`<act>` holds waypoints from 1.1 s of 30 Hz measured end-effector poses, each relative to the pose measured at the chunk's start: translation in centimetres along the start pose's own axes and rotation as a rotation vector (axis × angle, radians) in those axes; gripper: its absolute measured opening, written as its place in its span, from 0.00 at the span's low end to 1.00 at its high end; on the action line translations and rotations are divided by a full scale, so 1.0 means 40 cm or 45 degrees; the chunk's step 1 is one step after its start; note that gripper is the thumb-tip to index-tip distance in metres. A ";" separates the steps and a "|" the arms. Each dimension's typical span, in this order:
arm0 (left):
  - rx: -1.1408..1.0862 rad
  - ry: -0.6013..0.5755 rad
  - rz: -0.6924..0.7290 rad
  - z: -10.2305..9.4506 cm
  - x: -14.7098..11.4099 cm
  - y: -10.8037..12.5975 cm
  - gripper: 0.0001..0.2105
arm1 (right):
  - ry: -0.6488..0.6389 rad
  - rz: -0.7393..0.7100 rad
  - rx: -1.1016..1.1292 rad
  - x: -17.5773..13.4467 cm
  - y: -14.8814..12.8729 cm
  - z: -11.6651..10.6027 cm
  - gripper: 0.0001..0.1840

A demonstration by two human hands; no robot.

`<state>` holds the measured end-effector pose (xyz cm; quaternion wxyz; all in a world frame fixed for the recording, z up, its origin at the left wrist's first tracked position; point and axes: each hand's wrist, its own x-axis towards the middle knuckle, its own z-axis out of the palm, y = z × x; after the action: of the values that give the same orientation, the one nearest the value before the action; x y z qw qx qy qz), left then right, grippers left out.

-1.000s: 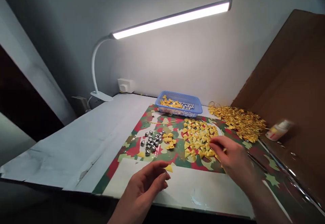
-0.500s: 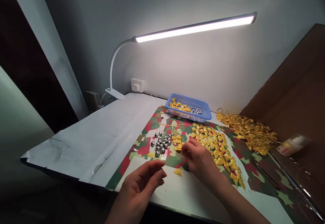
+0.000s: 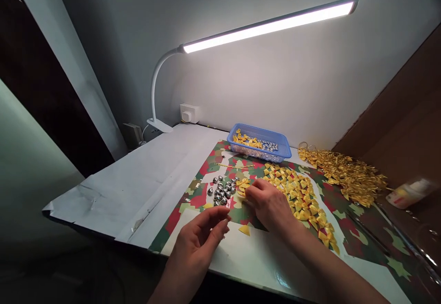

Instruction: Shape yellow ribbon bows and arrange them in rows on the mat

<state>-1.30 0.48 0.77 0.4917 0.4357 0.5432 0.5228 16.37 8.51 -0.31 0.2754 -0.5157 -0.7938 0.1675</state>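
Observation:
My left hand (image 3: 200, 242) is held above the table's near edge, its thumb and fingertips brought together in a pinch. Anything between those tips is too small to make out. To its right, my right hand (image 3: 270, 205) reaches down with bent, closed fingers at a small pile of yellow ribbon bows (image 3: 243, 184); its fingertips hide what they hold, if anything. Silver bells (image 3: 223, 191) lie in a cluster left of that pile. A larger spread of yellow bows (image 3: 292, 187) extends beyond and right of my right hand. One yellow piece (image 3: 244, 229) lies between the hands.
A blue basket (image 3: 289, 150) with bows and silver pieces stands by the wall. Golden ties (image 3: 354, 175) are heaped at the right, near a white bottle (image 3: 408, 194). A clip-on lamp (image 3: 268, 26) hangs over the table. Thin gold strips (image 3: 236, 166) lie behind the bells.
The view has shifted slightly, moving the table items a little to the right in the picture. My right hand has turned more palm-down over the small bow pile; my left hand keeps its pinch.

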 end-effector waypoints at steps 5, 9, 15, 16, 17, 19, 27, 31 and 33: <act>0.098 -0.156 0.042 -0.004 0.043 0.010 0.10 | -0.124 0.015 0.328 -0.035 -0.017 -0.050 0.08; 0.032 -0.342 0.012 0.022 0.057 0.012 0.10 | -0.192 0.031 0.500 -0.064 -0.036 -0.078 0.09; -0.204 -0.415 -0.192 0.042 0.034 0.011 0.08 | -0.165 0.252 0.948 -0.119 -0.057 -0.070 0.08; -0.275 -0.396 -0.238 0.044 0.029 0.009 0.08 | -0.163 0.301 1.076 -0.134 -0.061 -0.063 0.08; -0.334 -0.378 -0.273 0.045 0.023 0.007 0.07 | -0.151 0.343 1.183 -0.150 -0.066 -0.055 0.08; -0.375 -0.380 -0.303 0.047 0.013 0.003 0.06 | -0.074 0.412 1.300 -0.179 -0.075 -0.042 0.08; -0.221 -0.534 -0.321 0.038 -0.008 0.012 0.13 | -0.013 0.474 1.380 -0.205 -0.080 -0.049 0.09; -0.122 -0.645 -0.218 0.035 0.006 0.018 0.08 | -0.088 0.448 1.279 -0.216 -0.069 -0.050 0.09; -0.116 -0.703 -0.199 0.034 0.011 0.015 0.05 | -0.117 0.431 1.216 -0.226 -0.064 -0.048 0.10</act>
<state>-0.04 1.14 1.39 0.6788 0.4959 0.3968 0.3687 18.56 -0.80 0.24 0.4143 -0.4457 -0.5453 0.5765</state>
